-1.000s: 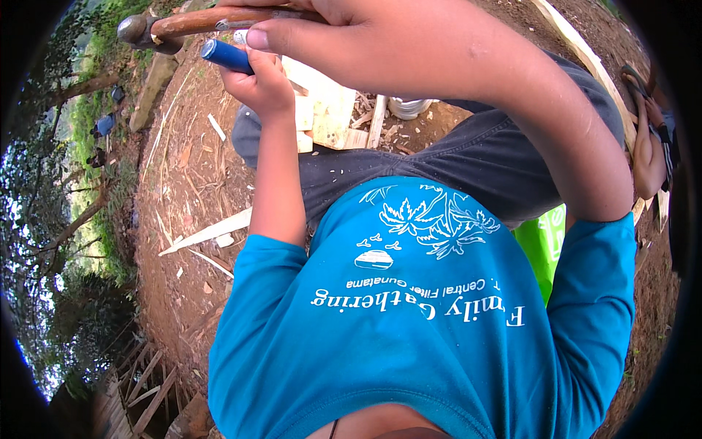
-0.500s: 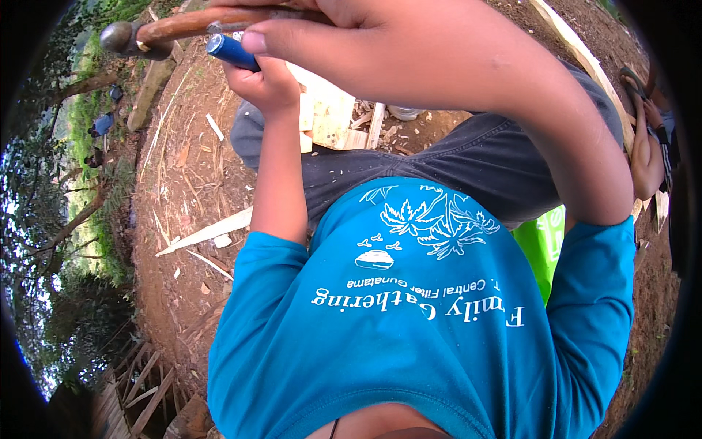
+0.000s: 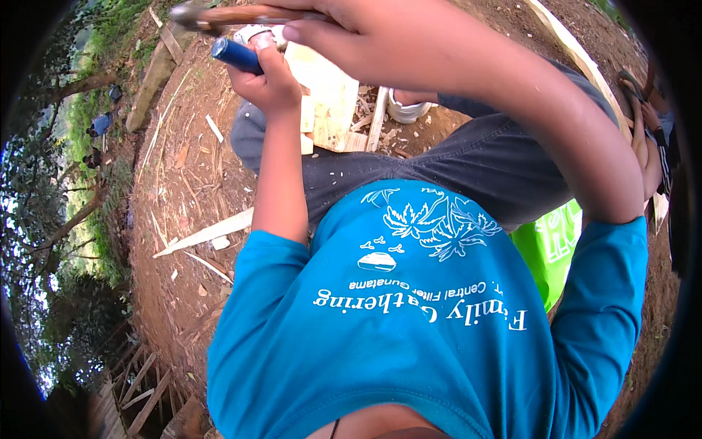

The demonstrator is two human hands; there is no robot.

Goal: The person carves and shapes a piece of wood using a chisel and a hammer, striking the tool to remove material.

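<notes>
My left hand (image 3: 272, 86) is closed around a blue-handled chisel (image 3: 237, 55), its butt end pointing up and left; its blade is hidden. My right hand (image 3: 358, 36) grips the wooden handle of a hammer (image 3: 248, 14). The metal head, slightly blurred, hangs above and to the left of the chisel's butt, apart from it. Beneath my hands lies a pale wooden block (image 3: 333, 102), partly covered by my right hand and forearm. Wood chips (image 3: 365, 110) are scattered beside it.
I sit with legs spread on brown soil (image 3: 175, 212), white shoes (image 3: 409, 110) near the block. A pointed wood offcut (image 3: 208, 233) lies left. A long pale plank (image 3: 574, 47) runs along the right, near another person's arm (image 3: 647, 139). Green cloth (image 3: 552, 245) shows beside my right side.
The hammer and my right hand have moved up and to the right, so the head no longer reaches as far left. The left hand and chisel have barely shifted.
</notes>
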